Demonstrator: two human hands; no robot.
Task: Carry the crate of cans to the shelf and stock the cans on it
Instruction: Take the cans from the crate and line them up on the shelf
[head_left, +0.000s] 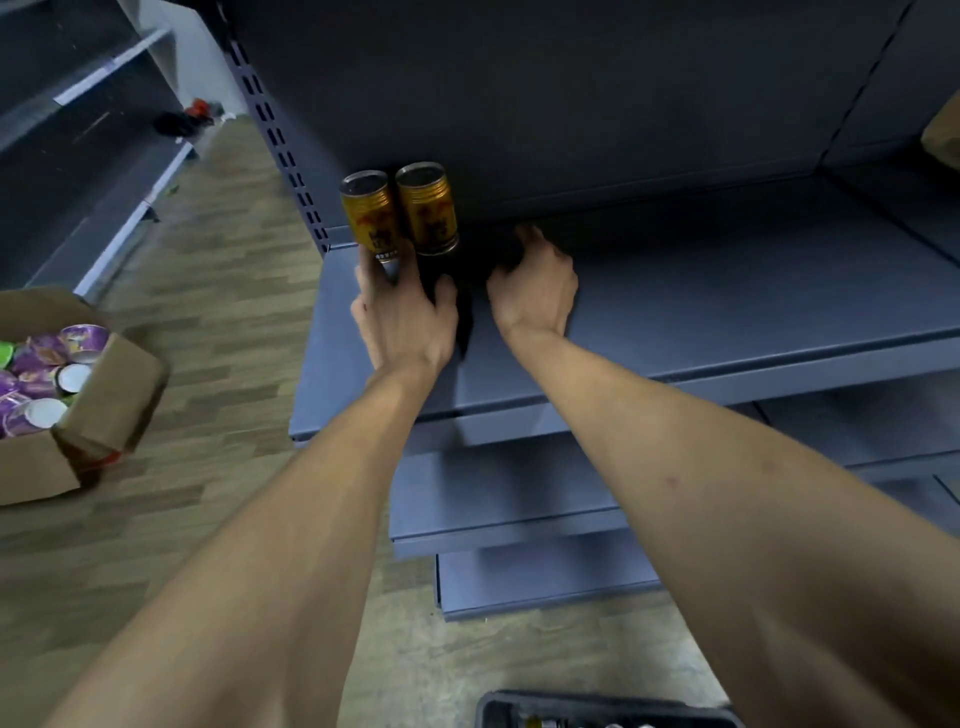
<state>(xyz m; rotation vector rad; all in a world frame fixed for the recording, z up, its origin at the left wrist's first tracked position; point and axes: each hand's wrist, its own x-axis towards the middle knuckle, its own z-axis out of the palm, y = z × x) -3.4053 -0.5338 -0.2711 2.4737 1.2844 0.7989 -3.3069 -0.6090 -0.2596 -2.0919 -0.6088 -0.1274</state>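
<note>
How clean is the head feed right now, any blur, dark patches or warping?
Head view: the two gold cans on the shelf are fairly sharp; the cardboard box at left is motion-blurred; deep shadow lies between the left hand and right hand; wide-angle bending curves the shelf edges.

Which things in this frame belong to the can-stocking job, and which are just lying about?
Job: two gold cans; shelf; dark crate at bottom edge; left hand at the left can; right hand.

Lying about: cardboard box of purple cups; dark and red items on far shelving.
</note>
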